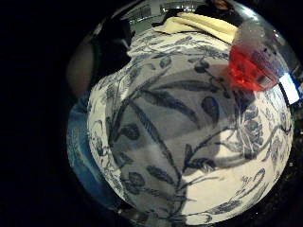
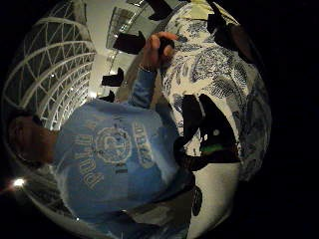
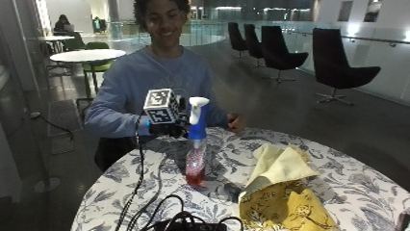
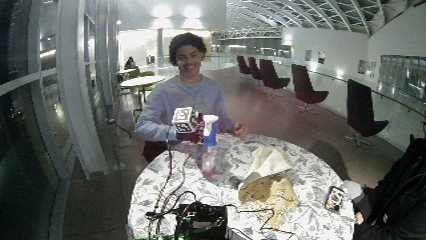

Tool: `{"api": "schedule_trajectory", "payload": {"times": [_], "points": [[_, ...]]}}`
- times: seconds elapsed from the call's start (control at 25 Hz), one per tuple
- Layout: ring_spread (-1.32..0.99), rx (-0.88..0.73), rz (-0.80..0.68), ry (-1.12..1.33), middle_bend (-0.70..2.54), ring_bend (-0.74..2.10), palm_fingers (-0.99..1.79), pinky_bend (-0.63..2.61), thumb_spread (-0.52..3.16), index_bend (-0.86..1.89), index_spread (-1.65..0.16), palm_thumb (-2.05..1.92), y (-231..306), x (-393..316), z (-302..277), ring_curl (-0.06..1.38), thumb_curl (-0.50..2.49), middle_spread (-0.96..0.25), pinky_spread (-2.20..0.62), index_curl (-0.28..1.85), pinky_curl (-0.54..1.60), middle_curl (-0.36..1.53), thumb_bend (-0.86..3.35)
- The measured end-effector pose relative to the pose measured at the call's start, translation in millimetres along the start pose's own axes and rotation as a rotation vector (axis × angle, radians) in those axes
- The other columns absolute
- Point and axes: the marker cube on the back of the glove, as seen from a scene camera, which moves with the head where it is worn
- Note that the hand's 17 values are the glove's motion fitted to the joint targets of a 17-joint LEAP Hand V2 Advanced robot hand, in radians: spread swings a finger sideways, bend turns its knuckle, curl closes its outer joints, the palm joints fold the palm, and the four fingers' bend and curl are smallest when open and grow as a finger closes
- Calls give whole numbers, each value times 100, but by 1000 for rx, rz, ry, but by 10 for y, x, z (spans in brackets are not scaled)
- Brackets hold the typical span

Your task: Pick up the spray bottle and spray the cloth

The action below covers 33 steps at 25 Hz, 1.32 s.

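The spray bottle (image 3: 195, 159) stands upright on the round table's blue floral cloth (image 3: 346, 173); it has a white trigger head, a blue neck and red liquid at its base. My gloved right hand (image 3: 168, 129) hovers at neck height just beside it, fingers reaching toward the neck without curling round it. In the little finger side palm view the bottle's red base (image 1: 246, 71) lies off to one side of the tablecloth. The yellow cloth (image 3: 282, 192) lies crumpled on the table beside the bottle, also seen as yellow cloth (image 1: 203, 23). The bare left hand (image 3: 236, 122) rests at the table's far edge.
Black cables and a dark device (image 3: 185, 222) sit at the table's near edge, with one cable running up to the hand. A phone (image 4: 334, 198) lies near the table's right rim. Black chairs (image 3: 339, 67) stand on the floor behind.
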Motion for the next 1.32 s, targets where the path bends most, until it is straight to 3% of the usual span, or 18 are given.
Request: {"api": "schedule_trajectory", "payload": {"times": [0.2, 0.44, 0.84, 1.04, 1.32], "points": [[3, 88, 13, -43, 39, 32, 74, 21, 103, 16, -31, 63, -64, 61, -169, 24, 23, -3, 21, 25, 22, 27, 33], [2, 354, 29, -170, 35, 37, 77, 22, 110, 12, -31, 65, -77, 108, -355, 27, 26, -3, 21, 25, 24, 29, 30], [1, 746, 405, -359, 33, 41, 69, 29, 110, 6, -34, 62, -142, 666, -732, 32, 27, -4, 21, 22, 30, 33, 18], [2, 959, 522, -350, 35, 38, 66, 33, 108, 8, -34, 58, -416, 1148, -815, 32, 26, -4, 20, 21, 32, 35, 11], [4, 882, 630, -339, 31, 40, 38, 44, 100, -4, -38, 52, -841, 1385, -716, 34, 25, -2, 22, 15, 37, 36, 0]]}}
